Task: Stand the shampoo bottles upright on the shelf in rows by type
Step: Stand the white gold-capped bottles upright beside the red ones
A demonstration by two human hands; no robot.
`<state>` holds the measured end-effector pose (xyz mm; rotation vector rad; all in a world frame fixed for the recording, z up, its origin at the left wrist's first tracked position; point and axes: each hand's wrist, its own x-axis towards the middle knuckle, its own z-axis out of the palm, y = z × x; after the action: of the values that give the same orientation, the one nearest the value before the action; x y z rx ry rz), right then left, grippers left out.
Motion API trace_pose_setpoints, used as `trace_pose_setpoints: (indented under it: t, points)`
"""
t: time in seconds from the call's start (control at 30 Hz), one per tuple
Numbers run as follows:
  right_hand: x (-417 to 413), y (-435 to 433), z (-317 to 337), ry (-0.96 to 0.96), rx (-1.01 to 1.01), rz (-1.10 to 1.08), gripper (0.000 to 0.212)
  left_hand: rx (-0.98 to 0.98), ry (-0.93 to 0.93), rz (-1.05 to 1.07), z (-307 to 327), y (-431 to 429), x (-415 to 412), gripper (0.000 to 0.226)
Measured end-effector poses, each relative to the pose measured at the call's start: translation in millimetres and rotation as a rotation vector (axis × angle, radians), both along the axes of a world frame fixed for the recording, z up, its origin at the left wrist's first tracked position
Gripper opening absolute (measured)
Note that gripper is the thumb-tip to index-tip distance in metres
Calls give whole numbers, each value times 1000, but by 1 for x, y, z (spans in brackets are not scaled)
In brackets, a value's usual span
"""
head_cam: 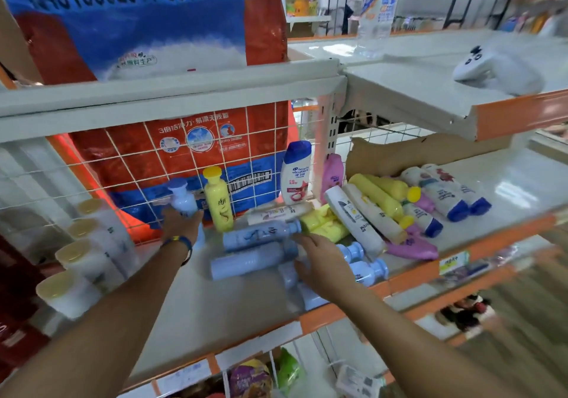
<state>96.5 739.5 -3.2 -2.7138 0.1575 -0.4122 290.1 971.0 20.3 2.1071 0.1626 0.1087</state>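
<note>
My left hand (179, 224) grips a light-blue shampoo bottle (181, 199) held upright near the wire grid at the back of the shelf (233, 308). Beside it a yellow bottle (218, 202) stands upright, and further right a white Head & Shoulders bottle (295, 172) and a pink bottle (332, 174) stand too. My right hand (322, 261) hovers open, fingers spread, over several light-blue bottles (255, 234) lying flat. A heap of white, yellow, purple and blue-capped bottles (396, 207) lies to the right.
A row of white bottles with cream caps (89, 256) stands along the shelf's left side. A large blue-and-red bag (147, 29) sits behind the wire grid. A cardboard piece (399, 152) leans at the back right. A white game controller (495, 69) rests on the upper shelf.
</note>
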Motion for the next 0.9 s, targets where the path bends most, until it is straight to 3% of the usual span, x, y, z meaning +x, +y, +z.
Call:
trace_pose_setpoints:
  t: [0.13,0.23,0.43,0.67,0.77,0.9]
  points:
    - [-14,-10,-2,-46,-15,-39,44,-48,-62,-68,-6,9,5,50]
    - [-19,-7,-7,-49,-51,-65,39,-18,-235,-183,-15,15,-5,55]
    - [-20,3,-9,-53,-95,-114,36,454,-615,-470,-4,-12,-38,68]
    - [-29,3,-2,-57,-107,-172,32,779,-788,-866,-18,-77,-63,82]
    - [-42,-8,-1,-54,-145,-232,24,769,-795,-945,-24,-101,-73,77]
    - [-64,-21,2,-68,-161,-284,32,774,-852,-942,-30,-126,-75,76]
